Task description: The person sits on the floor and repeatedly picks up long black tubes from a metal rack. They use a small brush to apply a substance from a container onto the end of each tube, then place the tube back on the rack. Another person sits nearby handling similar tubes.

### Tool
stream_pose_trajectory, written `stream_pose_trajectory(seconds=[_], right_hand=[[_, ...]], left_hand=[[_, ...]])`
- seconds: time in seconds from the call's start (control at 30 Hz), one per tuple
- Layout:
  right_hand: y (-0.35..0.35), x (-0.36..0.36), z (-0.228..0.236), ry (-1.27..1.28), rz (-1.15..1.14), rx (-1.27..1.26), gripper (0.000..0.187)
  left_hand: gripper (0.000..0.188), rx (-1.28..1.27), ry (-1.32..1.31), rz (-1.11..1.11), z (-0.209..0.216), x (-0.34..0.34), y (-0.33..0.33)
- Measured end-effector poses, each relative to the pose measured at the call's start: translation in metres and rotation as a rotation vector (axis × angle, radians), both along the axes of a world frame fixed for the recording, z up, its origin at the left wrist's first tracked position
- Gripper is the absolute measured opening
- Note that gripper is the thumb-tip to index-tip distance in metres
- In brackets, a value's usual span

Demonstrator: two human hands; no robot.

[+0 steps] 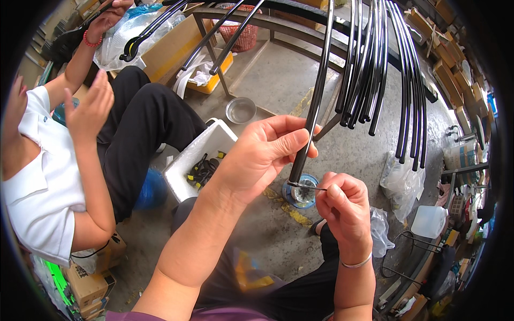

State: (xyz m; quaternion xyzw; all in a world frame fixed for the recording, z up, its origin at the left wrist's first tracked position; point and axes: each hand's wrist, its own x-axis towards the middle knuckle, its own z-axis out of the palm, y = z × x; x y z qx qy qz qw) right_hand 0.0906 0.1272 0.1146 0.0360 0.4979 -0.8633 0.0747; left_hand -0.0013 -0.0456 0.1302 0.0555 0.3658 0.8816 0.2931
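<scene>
My left hand [259,152] is closed round a glossy black tube [324,75] close to its lower end. That tube slants down toward me from the rack. Between the thumb and fingers of my right hand [345,200] is a thin dark rod [313,188], its far tip touching the tube's lower end. Whether the tip goes inside the tube I cannot tell. Beneath the tube's end stands a small round tub [288,199] with a blue rim, partly hidden. More black tubes [369,69] hang side by side from the rack, right of the held one.
A dark metal rack [300,43] spans the far side. A white foam box [179,179] with black and yellow parts stands left, near a metal bowl [241,110]. A co-worker [53,155] in a white shirt sits at left. Plastic bags [402,182] and a jug [429,222] lie right.
</scene>
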Motion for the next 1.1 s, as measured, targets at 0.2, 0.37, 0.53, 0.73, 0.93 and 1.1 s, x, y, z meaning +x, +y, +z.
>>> stream_pose_trajectory(seconds=[0.2,0.37,0.53,0.73,0.93,1.1], right_hand=[[-0.0002,-0.0006,-0.0002,0.033,-0.002,-0.031,0.017],[0.0008,-0.0007,-0.0013,0.024,0.001,-0.052,0.017],[0.0013,-0.0005,-0.0018,0.027,0.004,-0.042,0.017],[0.0006,-0.0012,-0.0018,0.02,0.006,-0.037,0.017],[-0.002,-0.0018,-0.0001,0.019,0.006,-0.039,0.017],[-0.0013,-0.0016,-0.0023,0.023,0.007,-0.041,0.017]], left_hand=[[0.032,0.04,0.046,-0.003,-0.0033,-0.0004,0.0031],[0.034,-0.006,-0.003,-0.053,-0.0014,-0.0022,0.0019],[0.033,0.01,0.002,-0.011,-0.0029,-0.0007,0.0051],[0.032,0.007,-0.004,0.0,0.0012,-0.0004,0.0042],[0.031,0.002,0.052,-0.002,-0.0027,-0.0013,0.0031],[0.028,0.017,0.001,-0.028,-0.0006,-0.0016,0.0024]])
